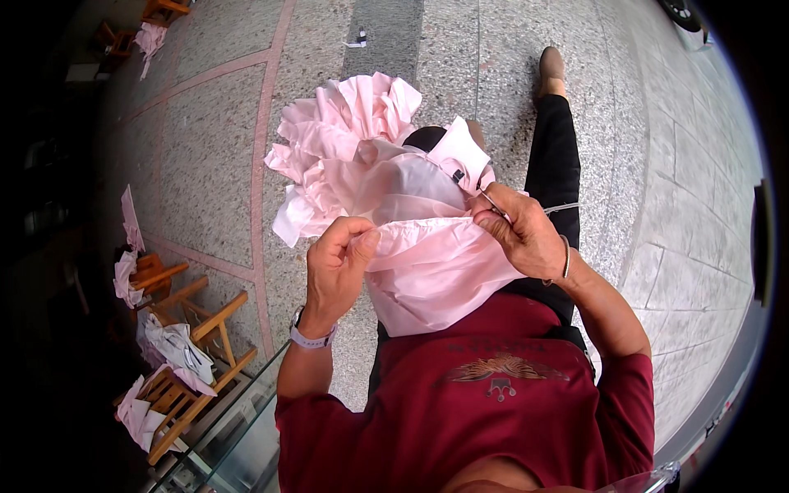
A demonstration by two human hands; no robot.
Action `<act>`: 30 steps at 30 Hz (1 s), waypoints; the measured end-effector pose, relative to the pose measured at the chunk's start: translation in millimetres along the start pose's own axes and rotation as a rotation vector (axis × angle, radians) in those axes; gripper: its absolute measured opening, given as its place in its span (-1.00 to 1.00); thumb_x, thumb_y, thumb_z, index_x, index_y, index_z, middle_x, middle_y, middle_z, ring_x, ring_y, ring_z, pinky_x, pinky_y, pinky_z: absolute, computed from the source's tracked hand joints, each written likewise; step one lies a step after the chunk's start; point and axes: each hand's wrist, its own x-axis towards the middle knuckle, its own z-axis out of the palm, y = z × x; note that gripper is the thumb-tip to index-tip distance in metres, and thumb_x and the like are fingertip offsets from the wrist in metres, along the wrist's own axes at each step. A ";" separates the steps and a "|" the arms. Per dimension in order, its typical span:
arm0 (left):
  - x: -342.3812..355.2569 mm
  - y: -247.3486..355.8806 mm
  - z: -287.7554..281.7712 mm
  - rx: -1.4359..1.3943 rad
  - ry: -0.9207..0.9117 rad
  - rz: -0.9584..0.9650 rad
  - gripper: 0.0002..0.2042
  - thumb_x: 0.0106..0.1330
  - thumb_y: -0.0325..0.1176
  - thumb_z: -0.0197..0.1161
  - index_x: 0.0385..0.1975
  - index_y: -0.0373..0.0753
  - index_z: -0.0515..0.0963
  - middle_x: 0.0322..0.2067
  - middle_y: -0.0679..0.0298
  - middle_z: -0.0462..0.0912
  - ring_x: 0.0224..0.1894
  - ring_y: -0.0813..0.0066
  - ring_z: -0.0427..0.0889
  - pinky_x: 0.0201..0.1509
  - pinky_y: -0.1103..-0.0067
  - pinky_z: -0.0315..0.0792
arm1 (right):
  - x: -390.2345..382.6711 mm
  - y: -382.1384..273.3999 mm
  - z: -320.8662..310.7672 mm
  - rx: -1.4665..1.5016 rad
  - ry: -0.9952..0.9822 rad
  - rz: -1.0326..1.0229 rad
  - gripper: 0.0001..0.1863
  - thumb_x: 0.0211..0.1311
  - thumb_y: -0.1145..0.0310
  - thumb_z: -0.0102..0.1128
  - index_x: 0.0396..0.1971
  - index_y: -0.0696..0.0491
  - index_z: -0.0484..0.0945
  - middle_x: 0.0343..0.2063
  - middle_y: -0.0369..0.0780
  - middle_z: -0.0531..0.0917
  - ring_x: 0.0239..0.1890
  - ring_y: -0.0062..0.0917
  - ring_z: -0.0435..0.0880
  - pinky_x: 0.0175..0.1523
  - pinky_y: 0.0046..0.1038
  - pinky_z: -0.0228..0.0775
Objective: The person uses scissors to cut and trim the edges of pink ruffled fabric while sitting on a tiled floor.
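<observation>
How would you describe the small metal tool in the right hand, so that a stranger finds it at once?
Start at the big pink garment on the person's lap. At its upper right edge the right hand pinches the cloth. The thin metal snips poke from those fingers: the only shiny, hard thing against soft pink fabric.

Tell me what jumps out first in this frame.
A bundle of crumpled pale pink fabric fills the centre, spread over the person's lap. The left hand pinches its lower edge, while the right hand holds small metal snips against the cloth. At far left, low wooden stools on the speckled stone floor carry more pink pieces.
</observation>
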 end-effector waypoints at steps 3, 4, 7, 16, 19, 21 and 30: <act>0.2 -3.7 2.0 0.021 0.086 0.048 -0.86 0.42 -0.42 0.22 -0.17 -0.38 0.57 -0.40 0.35 0.63 -0.34 0.71 0.51 -0.27 0.70 0.40 | 0.0 3.4 -0.6 -0.054 0.013 -0.029 -0.95 0.30 0.60 0.13 -0.27 0.20 0.47 -0.40 -0.03 0.51 -0.34 -0.18 0.54 -0.18 -0.34 0.39; 0.3 -6.8 2.0 0.051 0.113 0.052 -0.86 0.41 -0.43 0.21 -0.18 -0.37 0.57 -0.40 0.32 0.64 -0.34 0.66 0.54 -0.27 0.67 0.42 | 0.1 5.3 -1.8 -0.082 0.016 -0.041 -0.93 0.28 0.63 0.12 -0.26 0.21 0.47 -0.39 -0.02 0.52 -0.33 -0.15 0.55 -0.18 -0.33 0.40; 1.2 -11.6 3.0 0.232 0.188 0.139 -0.89 0.39 -0.46 0.20 -0.21 -0.37 0.57 -0.39 0.21 0.67 -0.35 0.47 0.63 -0.28 0.57 0.48 | 0.9 2.6 -12.7 -0.215 0.058 -0.172 -0.85 0.18 0.72 0.11 -0.27 0.21 0.47 -0.37 0.00 0.53 -0.29 -0.07 0.57 -0.16 -0.28 0.41; 12.4 -13.7 18.2 0.307 0.289 0.258 -0.88 0.41 -0.46 0.16 -0.18 -0.37 0.55 -0.43 0.22 0.65 -0.41 0.39 0.62 -0.32 0.53 0.47 | -6.1 0.7 -27.6 -0.229 0.084 -0.072 -0.88 0.19 0.72 0.11 -0.31 0.23 0.44 -0.38 -0.01 0.51 -0.30 -0.06 0.56 -0.20 -0.24 0.39; 13.4 -6.0 17.8 0.030 0.204 0.095 -0.86 0.46 -0.40 0.14 -0.20 -0.36 0.55 -0.47 0.38 0.57 -0.45 0.65 0.49 -0.38 0.67 0.38 | -4.6 4.3 -29.5 -0.260 0.127 -0.012 -0.90 0.21 0.69 0.14 -0.31 0.24 0.45 -0.40 0.00 0.52 -0.32 -0.06 0.55 -0.21 -0.25 0.39; 12.4 -6.8 22.1 -0.151 0.131 -0.001 -0.82 0.49 -0.34 0.12 -0.22 -0.35 0.55 -0.49 0.47 0.51 -0.45 0.77 0.40 -0.39 0.73 0.31 | -0.7 15.1 -30.4 -0.291 0.172 0.018 -0.91 0.21 0.67 0.15 -0.31 0.24 0.46 -0.40 0.00 0.53 -0.33 -0.06 0.55 -0.22 -0.25 0.38; -1.6 7.0 45.6 -0.740 0.072 -0.287 -0.76 0.53 -0.33 0.06 -0.08 -0.42 0.52 -0.24 0.23 0.64 -0.23 0.55 0.63 -0.11 0.59 0.52 | -2.5 -25.7 -12.9 -0.076 0.164 0.014 -0.81 0.38 0.44 0.14 -0.11 0.22 0.52 -0.36 -0.03 0.60 -0.36 -0.30 0.61 -0.24 -0.34 0.44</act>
